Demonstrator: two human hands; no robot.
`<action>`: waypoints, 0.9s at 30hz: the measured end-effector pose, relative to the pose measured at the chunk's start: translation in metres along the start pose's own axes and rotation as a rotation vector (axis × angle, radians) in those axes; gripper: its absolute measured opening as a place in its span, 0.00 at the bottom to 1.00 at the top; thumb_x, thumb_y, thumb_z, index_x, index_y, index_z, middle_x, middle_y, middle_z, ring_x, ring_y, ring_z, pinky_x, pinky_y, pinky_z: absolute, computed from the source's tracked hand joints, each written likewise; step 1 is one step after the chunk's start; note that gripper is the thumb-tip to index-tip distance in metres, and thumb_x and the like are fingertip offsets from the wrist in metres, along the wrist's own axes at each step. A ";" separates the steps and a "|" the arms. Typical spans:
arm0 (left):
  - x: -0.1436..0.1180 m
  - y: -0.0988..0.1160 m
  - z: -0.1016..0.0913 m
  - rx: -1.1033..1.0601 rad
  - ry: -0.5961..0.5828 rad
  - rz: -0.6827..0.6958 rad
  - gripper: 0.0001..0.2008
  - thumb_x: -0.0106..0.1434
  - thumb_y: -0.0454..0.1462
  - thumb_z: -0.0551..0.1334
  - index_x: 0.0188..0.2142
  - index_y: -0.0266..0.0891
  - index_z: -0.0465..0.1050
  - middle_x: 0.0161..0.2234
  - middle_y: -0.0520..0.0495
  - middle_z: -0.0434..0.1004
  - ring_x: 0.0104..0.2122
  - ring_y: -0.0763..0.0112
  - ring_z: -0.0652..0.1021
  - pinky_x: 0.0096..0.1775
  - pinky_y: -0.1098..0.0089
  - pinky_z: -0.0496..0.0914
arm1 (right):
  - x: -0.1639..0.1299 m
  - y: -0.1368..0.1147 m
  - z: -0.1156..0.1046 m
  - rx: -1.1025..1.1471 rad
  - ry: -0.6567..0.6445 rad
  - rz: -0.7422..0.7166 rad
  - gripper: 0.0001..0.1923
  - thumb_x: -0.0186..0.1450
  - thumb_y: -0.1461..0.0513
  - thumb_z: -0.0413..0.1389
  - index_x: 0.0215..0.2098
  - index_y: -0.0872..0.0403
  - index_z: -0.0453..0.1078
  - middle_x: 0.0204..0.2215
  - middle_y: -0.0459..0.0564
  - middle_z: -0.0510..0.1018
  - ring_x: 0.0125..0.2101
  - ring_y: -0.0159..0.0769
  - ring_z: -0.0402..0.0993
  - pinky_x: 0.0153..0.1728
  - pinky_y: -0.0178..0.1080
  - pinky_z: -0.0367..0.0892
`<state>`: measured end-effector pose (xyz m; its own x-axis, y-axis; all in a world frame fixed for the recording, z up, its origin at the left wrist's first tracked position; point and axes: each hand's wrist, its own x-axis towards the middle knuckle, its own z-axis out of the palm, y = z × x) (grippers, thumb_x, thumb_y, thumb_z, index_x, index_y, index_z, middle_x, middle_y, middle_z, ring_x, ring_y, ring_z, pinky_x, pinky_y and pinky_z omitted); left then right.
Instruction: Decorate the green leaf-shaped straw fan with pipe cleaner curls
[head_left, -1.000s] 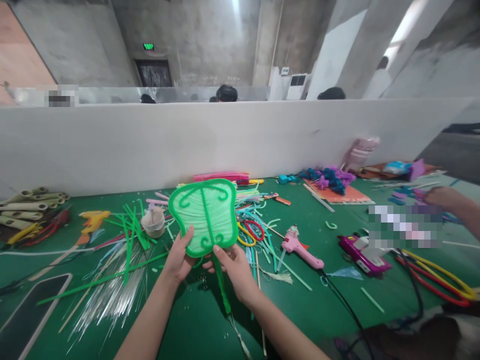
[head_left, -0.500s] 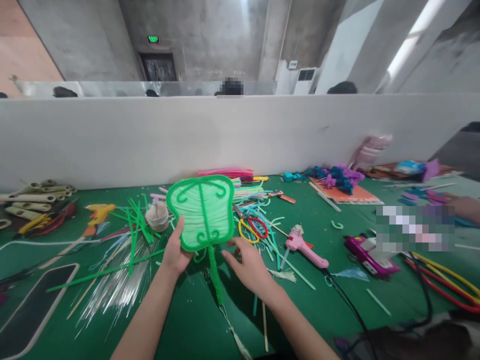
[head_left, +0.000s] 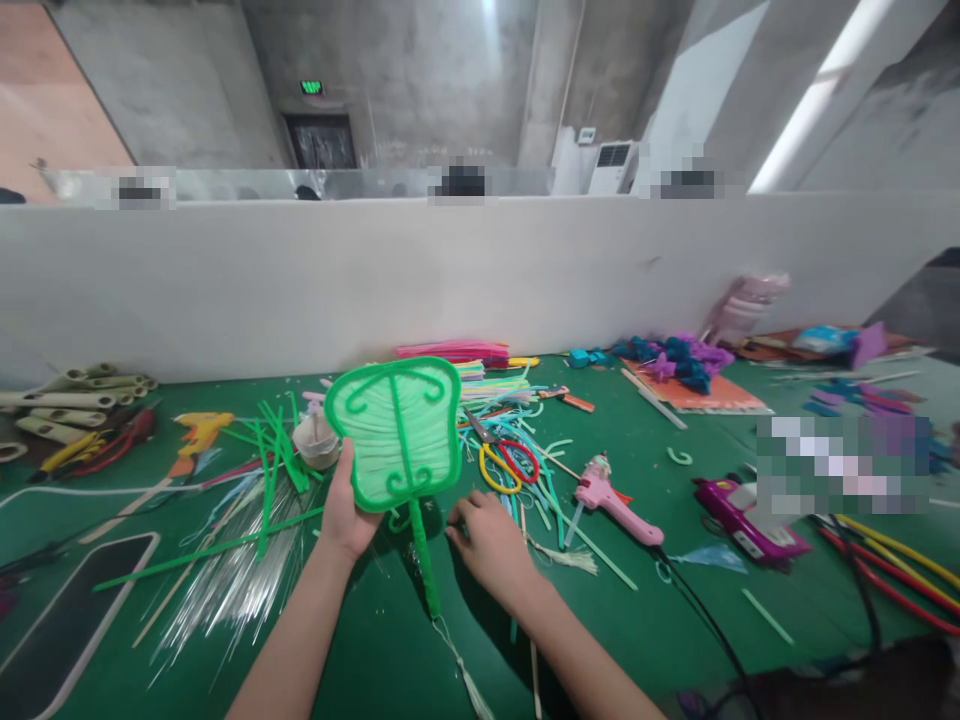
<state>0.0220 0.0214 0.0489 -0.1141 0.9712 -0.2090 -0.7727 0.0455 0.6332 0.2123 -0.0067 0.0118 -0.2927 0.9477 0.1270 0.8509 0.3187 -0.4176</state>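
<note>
Left hand (head_left: 347, 510) gripping green pipe-cleaner-framed fan (head_left: 394, 432) at lower left edge, upright above green table (head_left: 675, 600), handle down toward viewer. Right hand (head_left: 489, 540) loosely curled on table beside handle; fingertips hidden among scraps.

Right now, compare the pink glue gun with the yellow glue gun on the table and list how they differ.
The pink glue gun lies to the right of the right hand; the yellow glue gun lies to the left of the left hand, which holds the green fan. A black cord runs from the pink one; no cord shows on the yellow one. Loose green strips lie beside the yellow one. Both rest flat on the green table.
</note>
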 end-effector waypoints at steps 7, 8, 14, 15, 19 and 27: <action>0.007 0.011 -0.011 0.023 0.112 0.035 0.23 0.68 0.46 0.57 0.61 0.49 0.65 0.44 0.48 0.83 0.42 0.62 0.82 0.44 0.62 0.77 | 0.012 -0.012 -0.008 -0.079 0.031 -0.005 0.06 0.66 0.64 0.55 0.40 0.55 0.73 0.35 0.54 0.79 0.39 0.44 0.71 0.38 0.40 0.60; 0.008 0.016 -0.014 0.022 0.138 0.054 0.22 0.67 0.47 0.57 0.60 0.50 0.66 0.43 0.49 0.84 0.40 0.62 0.83 0.41 0.64 0.77 | 0.013 -0.013 -0.009 -0.080 0.037 -0.003 0.07 0.66 0.64 0.55 0.42 0.55 0.73 0.36 0.54 0.79 0.40 0.45 0.71 0.39 0.40 0.60; 0.015 0.039 -0.033 0.021 0.280 0.116 0.19 0.67 0.49 0.55 0.56 0.51 0.69 0.35 0.51 0.83 0.27 0.67 0.81 0.28 0.70 0.75 | 0.017 -0.015 -0.006 -0.041 0.007 -0.031 0.10 0.65 0.67 0.54 0.40 0.52 0.76 0.35 0.52 0.80 0.39 0.42 0.71 0.38 0.38 0.61; 0.016 0.040 -0.035 0.020 0.292 0.118 0.19 0.68 0.48 0.55 0.55 0.51 0.69 0.34 0.51 0.83 0.27 0.68 0.80 0.28 0.70 0.75 | 0.018 -0.015 -0.005 -0.032 0.000 -0.039 0.12 0.65 0.69 0.53 0.40 0.52 0.77 0.35 0.52 0.80 0.39 0.41 0.72 0.38 0.37 0.61; 0.017 0.037 -0.034 0.020 0.311 0.111 0.19 0.67 0.49 0.55 0.55 0.50 0.69 0.34 0.51 0.82 0.27 0.68 0.80 0.26 0.71 0.73 | 0.021 -0.015 -0.003 -0.002 0.021 -0.013 0.15 0.67 0.70 0.49 0.45 0.54 0.76 0.38 0.54 0.80 0.40 0.40 0.73 0.39 0.37 0.62; 0.016 0.028 -0.024 0.040 0.254 0.096 0.20 0.67 0.51 0.55 0.54 0.50 0.71 0.44 0.50 0.82 0.37 0.62 0.81 0.32 0.66 0.77 | 0.036 0.006 -0.036 0.032 0.045 0.107 0.09 0.67 0.66 0.53 0.39 0.56 0.76 0.37 0.55 0.82 0.39 0.40 0.77 0.39 0.37 0.64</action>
<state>-0.0164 0.0324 0.0452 -0.3424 0.8819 -0.3241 -0.7261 -0.0294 0.6870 0.2222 0.0293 0.0462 -0.1800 0.9763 0.1201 0.8619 0.2154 -0.4590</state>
